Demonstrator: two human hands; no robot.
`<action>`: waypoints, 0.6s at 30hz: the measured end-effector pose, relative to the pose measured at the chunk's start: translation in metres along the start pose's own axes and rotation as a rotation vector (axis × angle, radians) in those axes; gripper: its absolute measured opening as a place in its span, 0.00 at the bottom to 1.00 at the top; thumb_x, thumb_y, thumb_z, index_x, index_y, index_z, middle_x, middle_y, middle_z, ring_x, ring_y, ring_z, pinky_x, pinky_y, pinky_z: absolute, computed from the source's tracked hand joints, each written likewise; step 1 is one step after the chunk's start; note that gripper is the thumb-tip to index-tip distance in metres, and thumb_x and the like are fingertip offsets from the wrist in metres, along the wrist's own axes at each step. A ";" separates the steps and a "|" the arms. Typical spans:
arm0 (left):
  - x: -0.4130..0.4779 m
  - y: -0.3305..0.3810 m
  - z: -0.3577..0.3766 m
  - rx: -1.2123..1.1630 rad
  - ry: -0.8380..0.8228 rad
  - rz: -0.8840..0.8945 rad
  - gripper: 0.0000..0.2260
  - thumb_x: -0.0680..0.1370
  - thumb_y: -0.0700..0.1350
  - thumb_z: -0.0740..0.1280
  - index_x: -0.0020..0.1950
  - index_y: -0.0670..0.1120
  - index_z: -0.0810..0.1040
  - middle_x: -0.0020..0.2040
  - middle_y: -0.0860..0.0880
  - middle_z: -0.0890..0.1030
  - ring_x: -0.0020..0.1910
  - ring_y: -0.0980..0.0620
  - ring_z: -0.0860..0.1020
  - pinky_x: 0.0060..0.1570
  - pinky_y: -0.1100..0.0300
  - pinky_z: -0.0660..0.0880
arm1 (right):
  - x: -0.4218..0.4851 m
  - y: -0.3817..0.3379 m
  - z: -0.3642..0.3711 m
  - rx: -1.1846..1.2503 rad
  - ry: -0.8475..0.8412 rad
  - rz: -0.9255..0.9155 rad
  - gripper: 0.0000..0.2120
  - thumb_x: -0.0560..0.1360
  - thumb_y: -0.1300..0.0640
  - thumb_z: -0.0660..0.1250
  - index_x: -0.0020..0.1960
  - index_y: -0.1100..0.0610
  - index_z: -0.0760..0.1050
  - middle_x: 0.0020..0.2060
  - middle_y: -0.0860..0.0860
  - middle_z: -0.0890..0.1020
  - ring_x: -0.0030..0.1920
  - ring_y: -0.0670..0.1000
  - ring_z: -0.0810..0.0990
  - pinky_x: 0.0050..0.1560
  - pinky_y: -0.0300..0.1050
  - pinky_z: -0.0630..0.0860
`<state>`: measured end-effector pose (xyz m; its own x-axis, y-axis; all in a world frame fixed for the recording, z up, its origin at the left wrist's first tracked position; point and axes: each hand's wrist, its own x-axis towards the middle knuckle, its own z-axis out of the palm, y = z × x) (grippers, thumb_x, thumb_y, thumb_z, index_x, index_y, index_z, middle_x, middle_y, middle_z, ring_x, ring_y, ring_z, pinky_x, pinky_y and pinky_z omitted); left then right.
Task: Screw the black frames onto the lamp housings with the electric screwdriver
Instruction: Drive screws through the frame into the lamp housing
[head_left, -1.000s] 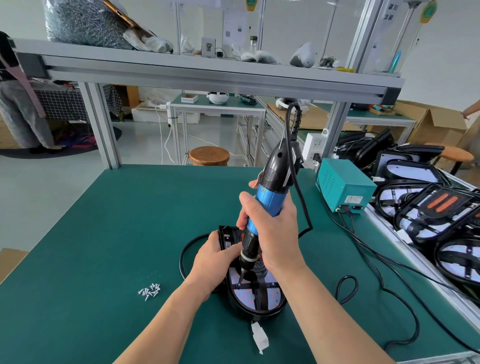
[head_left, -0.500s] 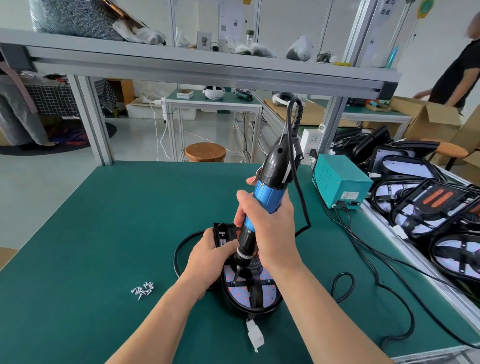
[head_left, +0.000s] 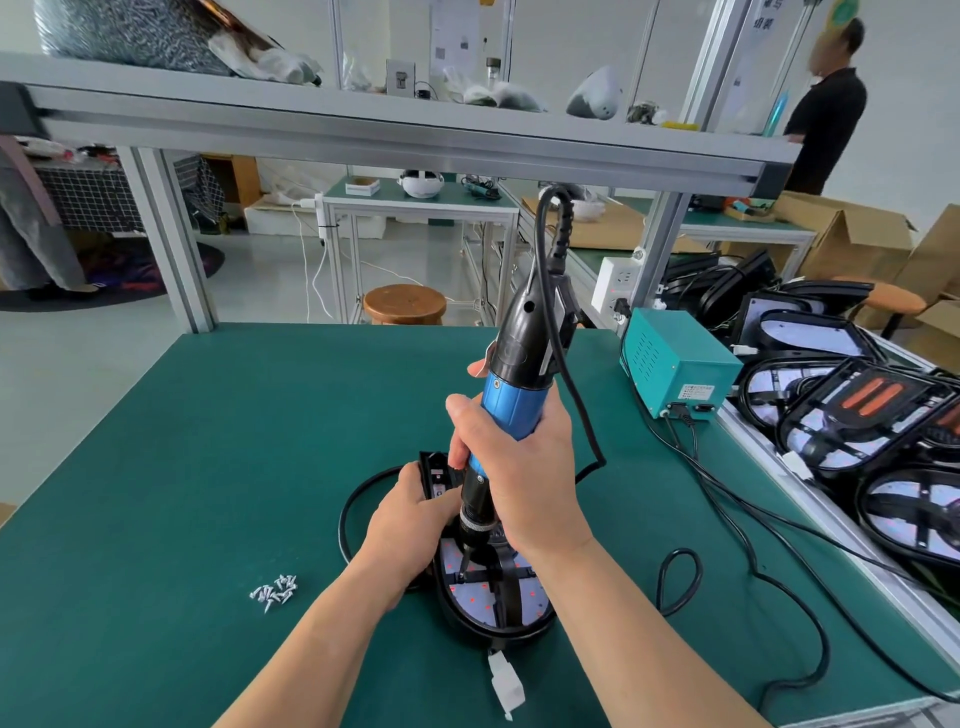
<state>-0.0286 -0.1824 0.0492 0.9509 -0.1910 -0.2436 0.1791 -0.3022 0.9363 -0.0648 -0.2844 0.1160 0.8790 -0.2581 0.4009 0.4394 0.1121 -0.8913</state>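
Between curled right fingers (head_left: 470, 415), electric screwdriver (head_left: 511, 400) stands over lamp housing (head_left: 493, 597)

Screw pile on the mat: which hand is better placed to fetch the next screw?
Left, likely. The left hand only holds the lamp housing and is nearer the screw pile; the right hand grips the electric screwdriver, bit down on the black frame.

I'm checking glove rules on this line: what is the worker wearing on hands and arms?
Nothing visible. The left hand and right hand are ungloved, no rings showing. The left forearm and right forearm are bare to the picture's edge: no sleeves, watch or wristband.
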 end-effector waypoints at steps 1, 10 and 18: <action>0.000 0.000 0.000 0.003 0.005 0.002 0.25 0.59 0.62 0.66 0.51 0.51 0.74 0.48 0.50 0.83 0.51 0.48 0.81 0.56 0.46 0.78 | 0.000 0.000 0.000 -0.001 0.001 0.003 0.10 0.73 0.62 0.71 0.53 0.55 0.74 0.26 0.53 0.75 0.28 0.50 0.74 0.36 0.35 0.74; 0.000 0.000 0.002 -0.003 0.028 0.003 0.29 0.56 0.64 0.65 0.49 0.48 0.74 0.46 0.48 0.82 0.49 0.44 0.80 0.56 0.43 0.78 | 0.001 0.000 -0.001 0.019 -0.008 0.008 0.10 0.73 0.62 0.70 0.52 0.54 0.74 0.26 0.52 0.75 0.28 0.50 0.74 0.37 0.36 0.75; 0.002 -0.002 0.004 -0.013 0.018 0.018 0.28 0.57 0.63 0.63 0.53 0.52 0.75 0.49 0.49 0.84 0.53 0.45 0.81 0.58 0.41 0.77 | 0.002 0.003 -0.001 0.027 -0.028 0.016 0.10 0.70 0.61 0.71 0.47 0.58 0.71 0.25 0.51 0.75 0.26 0.49 0.73 0.37 0.37 0.75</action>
<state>-0.0282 -0.1858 0.0464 0.9582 -0.1796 -0.2225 0.1654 -0.2865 0.9437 -0.0616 -0.2854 0.1136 0.8906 -0.2294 0.3926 0.4297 0.1419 -0.8918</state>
